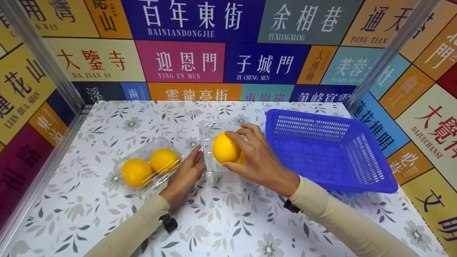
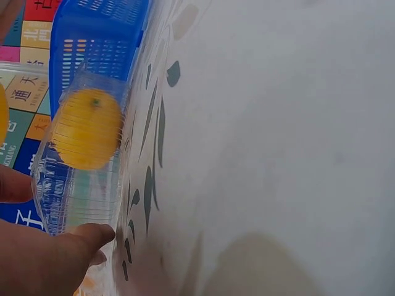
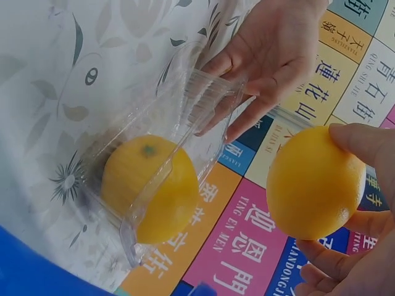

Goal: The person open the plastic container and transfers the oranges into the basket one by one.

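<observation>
My right hand grips an orange between thumb and fingers, held above a clear plastic container. Inside that container lies another orange, mostly covered by the held one in the head view. At the container's left side, my left hand touches the wall with fairly straight fingers. The right wrist view shows these left fingers spread against the ribbed plastic end. Left of my left hand stands a second clear container with two oranges in it.
A blue plastic basket with slotted walls stands on the right, close beside my right hand. The table has a white leaf-and-flower covering. Printed panels and metal corner posts rise around it.
</observation>
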Motion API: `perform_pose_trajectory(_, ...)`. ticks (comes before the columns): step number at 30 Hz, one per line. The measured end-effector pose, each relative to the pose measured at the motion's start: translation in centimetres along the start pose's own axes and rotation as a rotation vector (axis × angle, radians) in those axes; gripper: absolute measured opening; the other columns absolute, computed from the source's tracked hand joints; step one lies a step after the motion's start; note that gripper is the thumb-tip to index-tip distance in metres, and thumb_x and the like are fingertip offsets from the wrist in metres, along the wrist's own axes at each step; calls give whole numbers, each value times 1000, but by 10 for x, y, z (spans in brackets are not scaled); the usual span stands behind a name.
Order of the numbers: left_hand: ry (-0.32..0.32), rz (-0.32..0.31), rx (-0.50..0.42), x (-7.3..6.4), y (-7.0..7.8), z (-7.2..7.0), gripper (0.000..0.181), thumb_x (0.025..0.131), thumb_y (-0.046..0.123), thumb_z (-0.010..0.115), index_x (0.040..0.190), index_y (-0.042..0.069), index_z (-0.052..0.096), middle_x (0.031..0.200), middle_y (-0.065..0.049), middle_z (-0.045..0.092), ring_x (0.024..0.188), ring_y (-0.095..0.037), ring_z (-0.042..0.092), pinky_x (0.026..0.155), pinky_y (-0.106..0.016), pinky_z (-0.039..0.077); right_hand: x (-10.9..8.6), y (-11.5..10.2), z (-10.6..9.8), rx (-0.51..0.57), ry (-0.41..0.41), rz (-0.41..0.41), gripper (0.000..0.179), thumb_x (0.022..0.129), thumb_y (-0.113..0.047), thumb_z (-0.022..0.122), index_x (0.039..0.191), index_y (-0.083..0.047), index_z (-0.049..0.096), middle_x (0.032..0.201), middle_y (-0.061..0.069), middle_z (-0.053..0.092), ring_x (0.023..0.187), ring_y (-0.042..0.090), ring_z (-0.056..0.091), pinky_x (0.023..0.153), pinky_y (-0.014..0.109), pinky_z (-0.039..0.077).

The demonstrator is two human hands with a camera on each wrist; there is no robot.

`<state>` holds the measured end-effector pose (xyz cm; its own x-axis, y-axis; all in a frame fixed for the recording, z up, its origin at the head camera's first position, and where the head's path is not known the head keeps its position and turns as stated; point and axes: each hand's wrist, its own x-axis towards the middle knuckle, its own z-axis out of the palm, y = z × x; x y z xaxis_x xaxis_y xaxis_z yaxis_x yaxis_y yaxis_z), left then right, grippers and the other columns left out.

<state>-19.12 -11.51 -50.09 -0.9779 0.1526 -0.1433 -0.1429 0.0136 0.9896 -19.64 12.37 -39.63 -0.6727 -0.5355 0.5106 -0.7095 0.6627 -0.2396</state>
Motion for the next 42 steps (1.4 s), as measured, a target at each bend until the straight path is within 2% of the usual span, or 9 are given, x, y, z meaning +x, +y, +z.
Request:
perform_pose_trajectory(14, 12, -21, 42, 2, -1, -1, 85, 103, 16, 58, 178, 18, 17, 182, -12, 26, 166, -29, 30, 134, -46, 26, -3, 9, -15, 11, 13, 15, 75, 85, -39, 95, 147, -8, 67, 133, 19, 67, 142, 42, 49, 120, 60, 43)
perform_pose_trajectory(22, 3, -35, 22, 0, 1, -1, 86, 103, 15, 59, 178, 21, 18, 182, -7, 25, 166, -25, 29, 134, -43, 27, -7, 20, -22, 24, 10, 48, 76, 85, -37, 97, 148, -7, 67, 133, 21, 67, 142, 42, 48, 118, 60, 44)
perform_pose_trajectory(32, -10, -28, 13, -1, 1, 1, 86, 104, 16, 58, 179, 21, 16, 183, -7, 23, 167, -26, 27, 134, -47, 25, -14, 37, -37, -13, 3, 58, 76, 85, -35, 97, 148, -5, 67, 130, 23, 67, 140, 43, 48, 120, 61, 41)
perform_pose_trajectory(38, -17, -32, 0, -2, 1, 0, 87, 104, 17, 58, 179, 23, 15, 183, -6, 22, 167, -25, 26, 134, -47, 25, -18, 48, -44, -5, 1, 97, 76, 85, -37, 97, 148, -6, 67, 134, 23, 67, 140, 41, 47, 119, 60, 42)
perform_pose_trajectory(42, 1, -12, 30, 0, 0, -1, 85, 104, 16, 58, 179, 19, 17, 182, -9, 25, 167, -27, 28, 134, -46, 26, -20, 53, -45, -7, 9, 108, 76, 84, -37, 98, 146, -5, 68, 133, 23, 68, 139, 42, 48, 119, 60, 42)
